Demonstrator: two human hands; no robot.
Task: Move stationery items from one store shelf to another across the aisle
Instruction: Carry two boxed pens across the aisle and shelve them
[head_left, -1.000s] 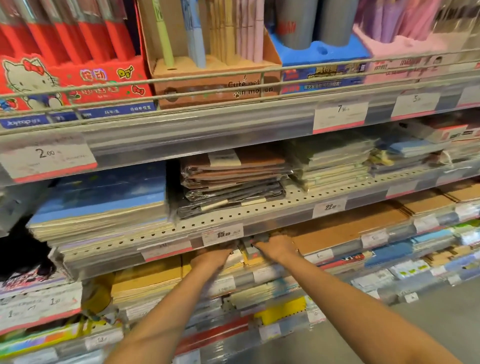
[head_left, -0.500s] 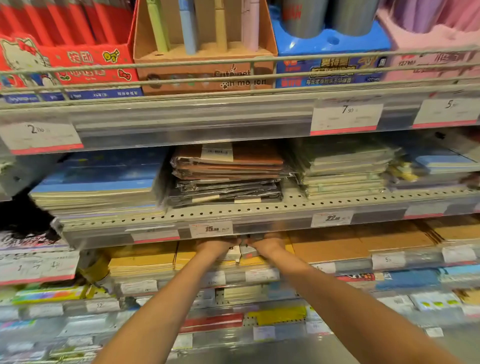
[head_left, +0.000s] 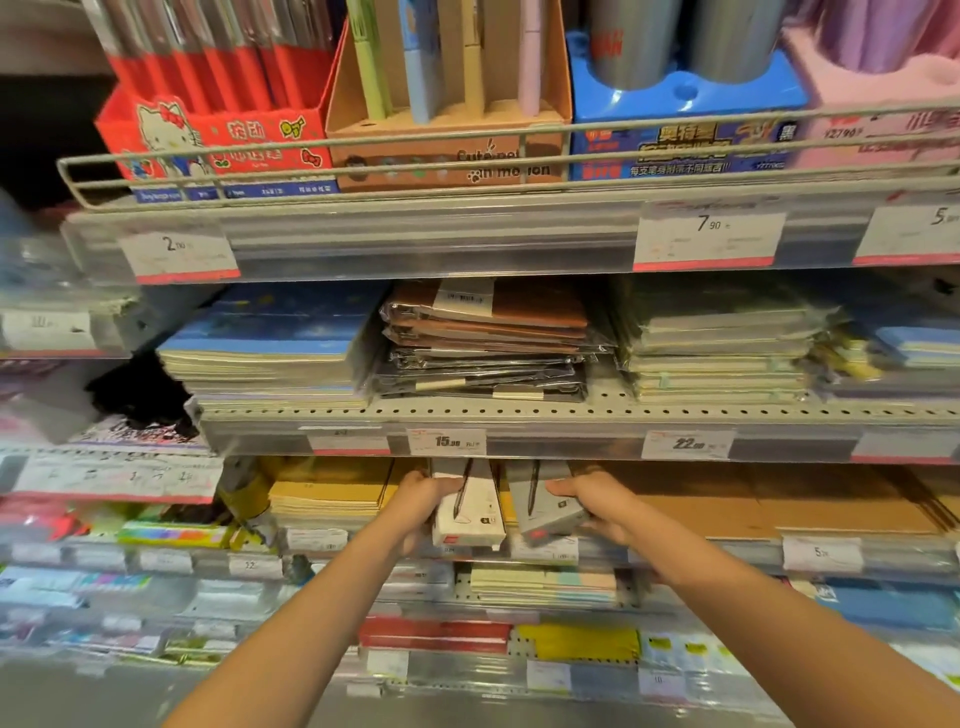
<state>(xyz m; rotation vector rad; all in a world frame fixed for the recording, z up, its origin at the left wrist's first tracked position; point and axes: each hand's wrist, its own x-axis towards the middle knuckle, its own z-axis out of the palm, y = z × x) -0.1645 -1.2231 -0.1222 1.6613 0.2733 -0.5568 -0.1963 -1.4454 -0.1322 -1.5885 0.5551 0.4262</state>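
Observation:
Both arms reach into the third shelf down, under the 15.90 price tag (head_left: 447, 441). My left hand (head_left: 418, 506) grips a white pen box (head_left: 470, 512) by its left side. My right hand (head_left: 597, 506) holds a grey pen box (head_left: 543, 501) by its right side. Each box shows a dark pen picture on its face. The two boxes are side by side, their front ends sticking out past the shelf edge and their rear ends hidden under the shelf above.
Yellow notebook stacks (head_left: 332, 491) lie left of the boxes, brown ones (head_left: 727, 506) to the right. The shelf above holds blue notebooks (head_left: 270, 348) and wrapped brown and black folders (head_left: 488, 338). Pen display boxes sit behind a wire rail (head_left: 363, 148) on top. More shelves lie below.
My hands were deep under the shelf with the boxes barely seen. Now both have drawn back toward me, each bringing a pen box out over the shelf edge. The view has moved closer.

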